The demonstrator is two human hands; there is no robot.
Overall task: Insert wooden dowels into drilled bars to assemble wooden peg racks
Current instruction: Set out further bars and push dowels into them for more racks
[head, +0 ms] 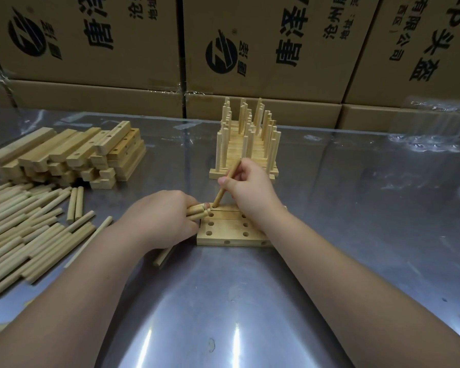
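Several drilled wooden bars [227,228] lie side by side in front of me, their holes facing up. My right hand [252,189] pinches one dowel [222,192], tilted, with its lower tip at the far-left hole of the farthest bar. My left hand [162,219] grips a bundle of dowels [197,211] at the left end of the bars. Behind the bars stands a row of finished peg racks [246,144] with upright dowels.
A pile of loose dowels [27,229] covers the table at left. Behind it sits a stack of drilled bars [69,155]. Cardboard boxes [250,49] wall off the back. The shiny metal table [356,208] is covered with clear plastic film.
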